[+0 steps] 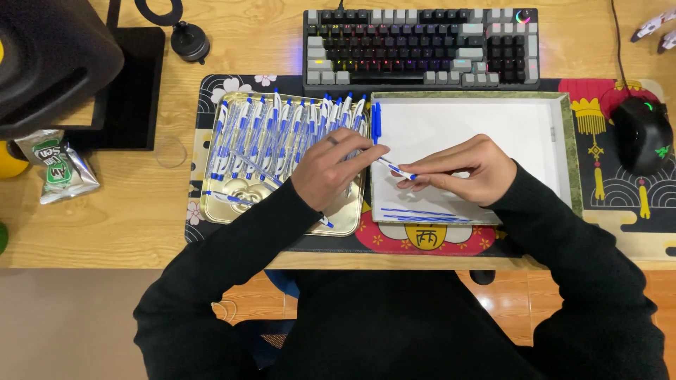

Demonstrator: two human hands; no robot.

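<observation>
Item: one white-and-blue pen (394, 168), pinched at both ends. My left hand (329, 172) has its fingers closed on the barrel end; my right hand (468, 169) has thumb and fingers together on the blue tip end. It lies over the left edge of the white shallow box (556, 127).

Step, as I judge it: assembling or checking this pen; next calls for a steady grip and straight alignment.

Stock: gold tin tray (211, 211), left, filled with a row of matching pens (282, 130). Blue refills (422, 214) at the box's near edge.

Packages: crumpled green-and-silver wrapper (60, 169), far left.

Also: keyboard (421, 46) far; black mouse (642, 134) right.
</observation>
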